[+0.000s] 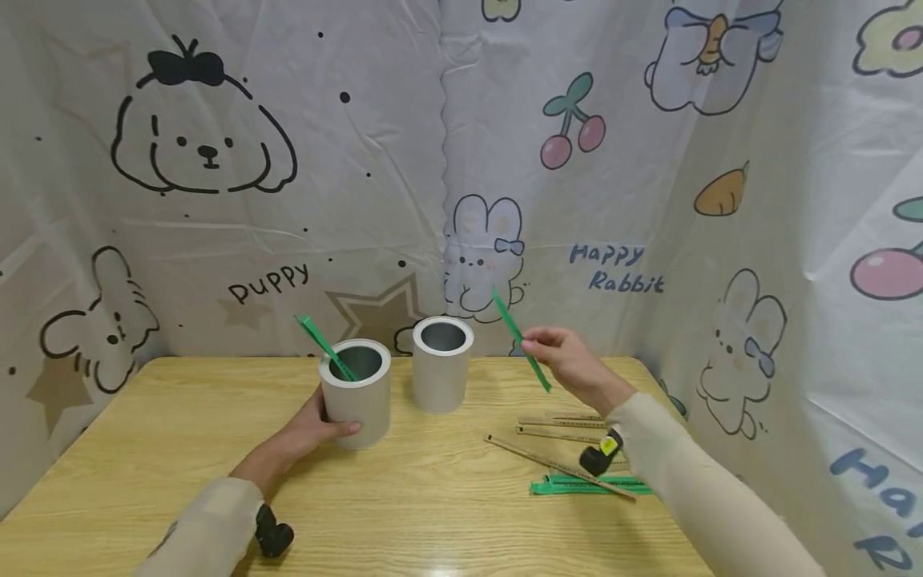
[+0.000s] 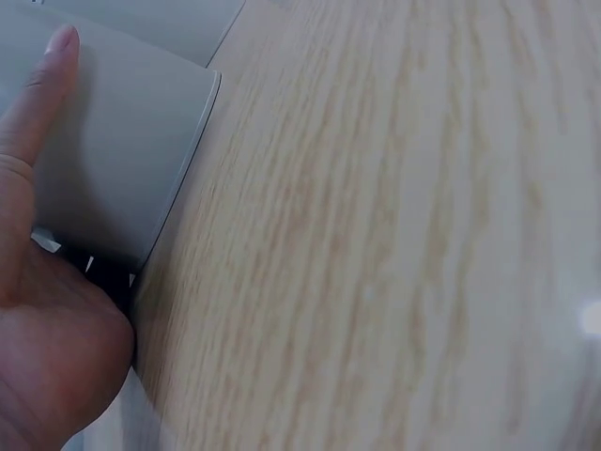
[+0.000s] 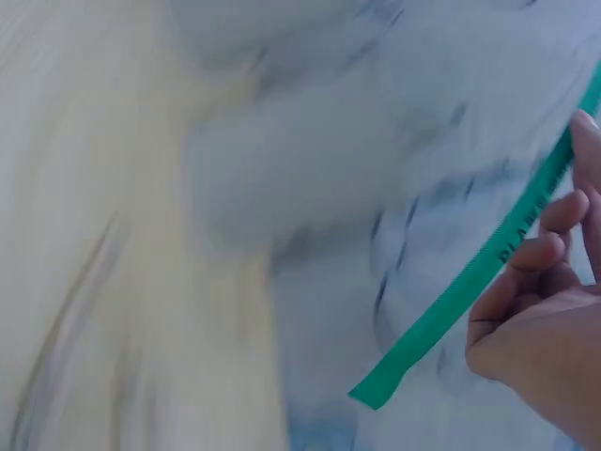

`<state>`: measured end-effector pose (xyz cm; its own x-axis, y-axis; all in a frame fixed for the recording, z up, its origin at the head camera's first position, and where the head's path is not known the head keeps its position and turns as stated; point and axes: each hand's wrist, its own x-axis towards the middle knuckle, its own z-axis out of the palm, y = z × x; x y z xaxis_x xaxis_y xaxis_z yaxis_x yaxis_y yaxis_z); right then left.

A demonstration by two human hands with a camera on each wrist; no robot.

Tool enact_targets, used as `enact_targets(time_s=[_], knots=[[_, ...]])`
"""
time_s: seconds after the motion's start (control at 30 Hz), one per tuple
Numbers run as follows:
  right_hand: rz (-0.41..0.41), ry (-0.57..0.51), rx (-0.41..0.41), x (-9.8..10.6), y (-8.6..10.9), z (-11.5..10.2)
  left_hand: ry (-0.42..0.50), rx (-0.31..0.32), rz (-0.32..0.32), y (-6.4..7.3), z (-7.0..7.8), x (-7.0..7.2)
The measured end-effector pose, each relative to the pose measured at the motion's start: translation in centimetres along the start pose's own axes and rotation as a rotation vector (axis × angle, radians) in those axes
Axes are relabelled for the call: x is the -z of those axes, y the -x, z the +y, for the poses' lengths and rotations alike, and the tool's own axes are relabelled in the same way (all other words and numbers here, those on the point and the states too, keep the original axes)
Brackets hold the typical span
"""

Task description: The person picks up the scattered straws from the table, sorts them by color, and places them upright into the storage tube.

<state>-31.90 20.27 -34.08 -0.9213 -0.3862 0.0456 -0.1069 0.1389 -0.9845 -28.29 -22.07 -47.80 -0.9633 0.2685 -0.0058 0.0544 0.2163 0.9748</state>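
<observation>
the right hand (image 1: 573,369) pinches a green strip (image 1: 511,319) between two and three o'clock from the nearer white canister (image 1: 368,407) the left hand (image 1: 312,429) grips; steady canister, light pinch should serve best.

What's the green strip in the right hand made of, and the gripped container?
Green strip: likely thin paper or plastic wrapping, matte, judging by its flattened end and printed lettering. Gripped container: perhaps plastic or coated metal; smooth, satin-looking outside, grey inside.

Glare spots the tabletop (image 1: 433,521); the right wrist view blurs both canisters (image 3: 291,174).
</observation>
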Motion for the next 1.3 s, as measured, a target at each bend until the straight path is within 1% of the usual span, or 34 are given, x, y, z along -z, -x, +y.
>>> enact_targets(time_s=[0.1, 0.2, 0.27, 0.33, 0.43, 0.57, 0.63, 0.7, 0.77, 0.83, 0.9, 0.97, 1.03, 1.1, 1.2, 1.3], knots=[[0.0, -0.251, 0.053, -4.1, -2.1, -2.9, 0.004, -0.01, -0.005, -0.2, -0.1, -0.1], [-0.033, -0.447, 0.106, -8.2, -3.9, -5.1, 0.005, -0.017, -0.004, -0.3, -0.2, -0.3], [-0.061, -0.534, 0.132, -10.7, -5.0, -6.0, 0.011, -0.018, -0.001, -0.4, -0.2, -0.5], [-0.079, -0.591, 0.142, -12.9, -5.9, -6.5, 0.021, -0.018, -0.004, -0.4, -0.2, -0.7], [-0.081, -0.62, 0.134, -15.6, -7.2, -6.5, 0.031, -0.018, -0.017, -0.5, -0.3, -1.0], [-0.052, -0.623, 0.101, -18.1, -8.6, -5.6, 0.03, -0.005, -0.023, -0.5, -0.3, -1.2], [-0.031, -0.602, 0.077, -18.9, -9.2, -4.8, 0.026, 0.007, -0.013, -0.5, -0.1, -1.3], [-0.015, -0.517, 0.059, -19.2, -9.4, -4.0, 0.018, 0.015, -0.007, -0.4, 0.0, -1.3], [-0.014, -0.379, 0.049, -18.9, -9.2, -3.4, 0.014, 0.016, -0.005, -0.4, 0.2, -1.3], [-0.03, -0.21, 0.056, -18.0, -8.7, -3.2, 0.014, 0.014, -0.001, -0.3, 0.2, -1.3], [-0.058, -0.063, 0.064, -16.4, -8.0, -3.0, 0.013, 0.01, 0.006, -0.2, 0.2, -1.1], [-0.086, 0.04, 0.076, -14.3, -7.2, -2.6, 0.014, 0.003, 0.014, -0.1, 0.3, -0.9], [-0.12, 0.111, 0.075, -11.8, -6.0, -1.9, 0.006, -0.002, 0.022, -0.1, 0.3, -0.6], [-0.159, 0.157, 0.059, -9.2, -4.5, -0.8, 0.01, 0.0, 0.026, -0.1, 0.3, -0.4], [-0.209, 0.235, 0.035, -5.3, -2.0, 1.2, 0.013, 0.012, 0.024, 0.1, 0.3, -0.2], [-0.237, 0.29, 0.004, -1.9, 0.5, 3.3, 0.019, 0.027, 0.025, 0.2, 0.2, 0.0]])
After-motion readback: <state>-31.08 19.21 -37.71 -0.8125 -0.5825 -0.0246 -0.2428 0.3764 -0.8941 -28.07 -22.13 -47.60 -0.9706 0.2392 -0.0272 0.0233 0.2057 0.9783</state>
